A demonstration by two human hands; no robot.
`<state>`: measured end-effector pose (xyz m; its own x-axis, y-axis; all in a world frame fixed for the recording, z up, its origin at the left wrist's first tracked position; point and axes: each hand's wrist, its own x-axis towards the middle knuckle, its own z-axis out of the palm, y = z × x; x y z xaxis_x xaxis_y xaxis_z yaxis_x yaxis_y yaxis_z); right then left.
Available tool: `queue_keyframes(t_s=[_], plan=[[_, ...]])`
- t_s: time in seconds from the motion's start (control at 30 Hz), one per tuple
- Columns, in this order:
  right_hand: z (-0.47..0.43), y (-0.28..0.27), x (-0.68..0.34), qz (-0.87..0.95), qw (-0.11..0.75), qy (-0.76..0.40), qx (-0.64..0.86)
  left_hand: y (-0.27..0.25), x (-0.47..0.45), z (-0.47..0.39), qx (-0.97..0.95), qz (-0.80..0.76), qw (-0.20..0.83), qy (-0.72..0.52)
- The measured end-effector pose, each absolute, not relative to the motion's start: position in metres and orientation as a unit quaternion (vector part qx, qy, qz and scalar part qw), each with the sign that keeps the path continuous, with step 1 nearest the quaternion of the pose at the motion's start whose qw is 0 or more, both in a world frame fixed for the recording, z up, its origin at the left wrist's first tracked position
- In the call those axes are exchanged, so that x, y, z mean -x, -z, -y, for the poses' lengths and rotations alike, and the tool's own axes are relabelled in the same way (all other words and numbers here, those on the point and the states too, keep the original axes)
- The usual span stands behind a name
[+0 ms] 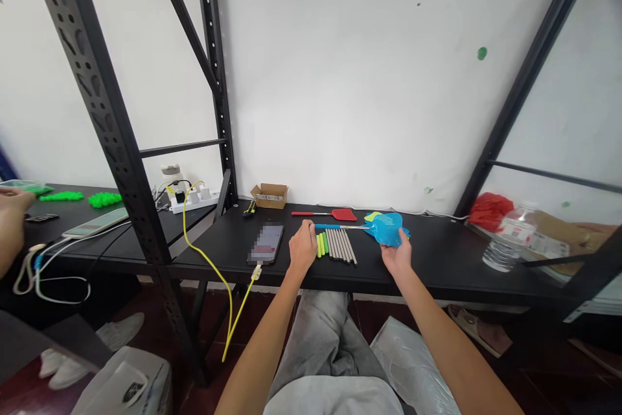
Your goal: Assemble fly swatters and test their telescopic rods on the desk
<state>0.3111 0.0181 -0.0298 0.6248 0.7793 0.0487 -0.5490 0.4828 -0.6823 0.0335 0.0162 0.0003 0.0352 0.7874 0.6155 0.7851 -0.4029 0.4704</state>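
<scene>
A blue fly swatter is held level just over the black shelf, between both hands. My left hand is closed round its blue handle, and my right hand grips the perforated head from below. Under and behind that head, parts of a yellow-green swatter head and more blue show; how many is hidden. Between my hands lies a row of several grey metal rods. Several green and yellow-green handle grips sit at its left end. Farther back rests a complete red fly swatter.
Left of my hands lie a phone on a yellow cable, a cutter and an open cardboard box. A water bottle stands at the right. Black shelf posts flank the place. Another person's hand shows far left.
</scene>
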Motion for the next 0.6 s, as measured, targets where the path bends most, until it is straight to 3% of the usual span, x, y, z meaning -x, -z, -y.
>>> queue_keyframes(t_s=[0.6], plan=[[-0.020,0.029,-0.300,0.225,0.811,-0.358,0.405,0.006,-0.029,-0.026,-0.663,-0.587,0.038,-0.462]])
